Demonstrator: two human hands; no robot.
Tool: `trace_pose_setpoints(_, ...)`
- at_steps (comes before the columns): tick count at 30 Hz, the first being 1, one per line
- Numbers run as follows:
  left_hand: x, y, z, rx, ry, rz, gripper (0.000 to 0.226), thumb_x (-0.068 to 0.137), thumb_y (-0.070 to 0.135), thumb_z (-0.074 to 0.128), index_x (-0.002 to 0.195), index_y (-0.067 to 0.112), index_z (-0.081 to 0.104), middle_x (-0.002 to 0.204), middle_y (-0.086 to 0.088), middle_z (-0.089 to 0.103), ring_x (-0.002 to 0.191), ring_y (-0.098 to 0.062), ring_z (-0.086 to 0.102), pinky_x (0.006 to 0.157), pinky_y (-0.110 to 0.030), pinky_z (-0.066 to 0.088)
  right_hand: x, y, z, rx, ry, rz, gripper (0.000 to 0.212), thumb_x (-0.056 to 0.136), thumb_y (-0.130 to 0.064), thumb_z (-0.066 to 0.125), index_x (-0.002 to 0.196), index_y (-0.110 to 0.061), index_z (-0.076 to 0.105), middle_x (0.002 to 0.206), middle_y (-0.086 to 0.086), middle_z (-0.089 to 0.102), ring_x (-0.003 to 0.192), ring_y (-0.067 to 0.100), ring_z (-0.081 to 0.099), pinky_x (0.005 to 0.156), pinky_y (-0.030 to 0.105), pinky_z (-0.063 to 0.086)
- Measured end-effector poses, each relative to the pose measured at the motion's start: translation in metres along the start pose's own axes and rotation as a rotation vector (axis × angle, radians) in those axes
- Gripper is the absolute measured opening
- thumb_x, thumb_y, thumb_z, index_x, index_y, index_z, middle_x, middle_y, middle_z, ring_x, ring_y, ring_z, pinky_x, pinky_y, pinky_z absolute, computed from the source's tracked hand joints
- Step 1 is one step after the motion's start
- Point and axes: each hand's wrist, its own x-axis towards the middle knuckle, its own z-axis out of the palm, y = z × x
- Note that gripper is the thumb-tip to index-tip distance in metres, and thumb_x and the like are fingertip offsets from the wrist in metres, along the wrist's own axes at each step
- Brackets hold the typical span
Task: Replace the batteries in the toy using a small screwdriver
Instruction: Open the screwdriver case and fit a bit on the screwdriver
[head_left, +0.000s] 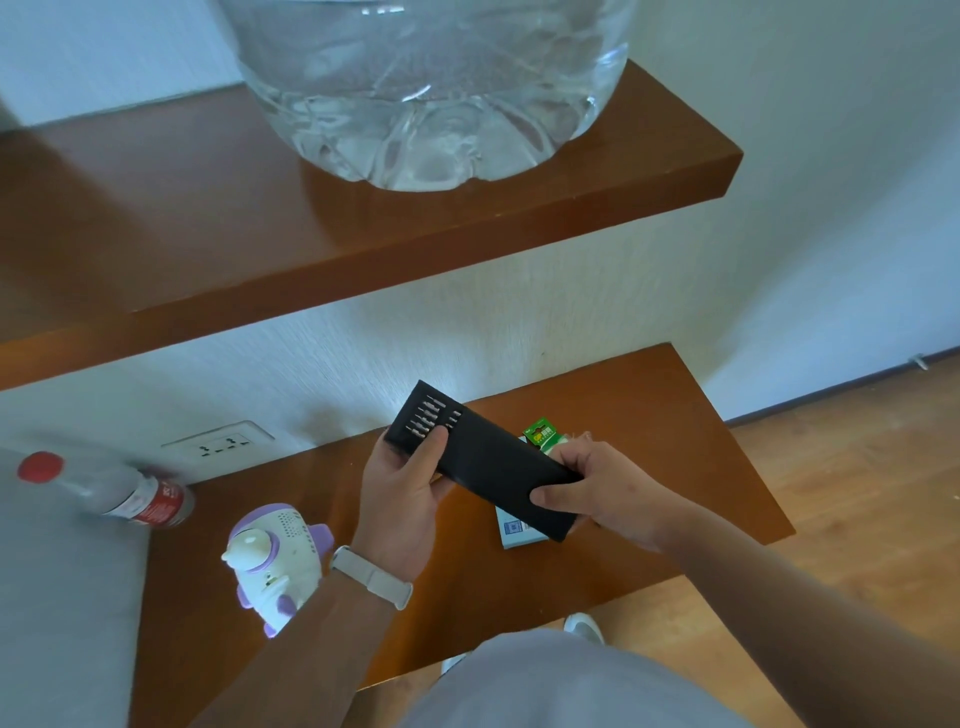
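I hold a black screwdriver kit case (488, 462) above the lower wooden shelf (649, 415). Its inner tray of bits (428, 415) sticks out at the far left end. My left hand (405, 499) grips that left end, thumb on top. The near right end of the case sits in the grip of my right hand (602, 488). A white and purple toy (275, 556) lies on the shelf to the left of my left wrist. A green battery pack (543, 434) shows behind the case, with a white-blue box (517, 530) under the case.
A large clear water jug (426, 88) stands on the upper wooden shelf (260, 228). A bottle with a red cap and red label (130, 493) lies at the left by a wall socket (223, 444). Wooden floor lies to the right.
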Motion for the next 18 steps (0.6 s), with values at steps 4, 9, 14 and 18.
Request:
trace_pose_setpoints(4, -0.003, -0.004, 0.008, 0.051, -0.011, -0.007, 0.034, 0.098, 0.021, 0.057, 0.131, 0.014, 0.054, 0.120, -0.012, 0.069, 0.115, -0.028, 0.067, 0.089, -0.044, 0.061, 0.002, 0.005, 0.008, 0.079, -0.019, 0.016, 0.018, 0.089, -0.018, 0.072, 0.105, -0.012, 0.065, 0.106, 0.007, 0.070, 0.099, 0.024, 0.071, 0.083, 0.040, 0.062)
trace_pose_setpoints(9, 0.003, 0.004, 0.011, 0.119, 0.002, 0.030, 0.031, 0.100, 0.026, 0.053, 0.129, 0.015, 0.053, 0.117, -0.009, 0.070, 0.113, -0.027, 0.068, 0.088, -0.049, 0.060, 0.007, 0.005, 0.013, 0.063, 0.013, -0.048, 0.016, 0.090, -0.023, 0.071, 0.102, -0.015, 0.065, 0.101, 0.005, 0.070, 0.097, 0.022, 0.071, 0.087, 0.042, 0.061)
trace_pose_setpoints(14, 0.006, 0.008, 0.005, 0.125, -0.005, 0.029, 0.027, 0.103, 0.022, 0.050, 0.128, 0.012, 0.055, 0.113, -0.008, 0.071, 0.113, -0.028, 0.068, 0.085, -0.046, 0.061, 0.010, 0.004, 0.015, -0.020, 0.031, -0.076, 0.015, 0.091, -0.028, 0.069, 0.102, -0.019, 0.064, 0.100, 0.003, 0.070, 0.097, 0.019, 0.070, 0.087, 0.040, 0.060)
trace_pose_setpoints(18, 0.001, 0.004, -0.004, 0.071, -0.014, 0.030, 0.035, 0.103, 0.021, 0.049, 0.135, 0.008, 0.050, 0.120, -0.013, 0.068, 0.116, -0.031, 0.066, 0.085, -0.044, 0.062, 0.010, 0.003, 0.015, -0.049, 0.003, -0.070, 0.017, 0.092, -0.029, 0.068, 0.103, -0.017, 0.064, 0.099, 0.004, 0.069, 0.097, 0.022, 0.069, 0.088, 0.043, 0.060)
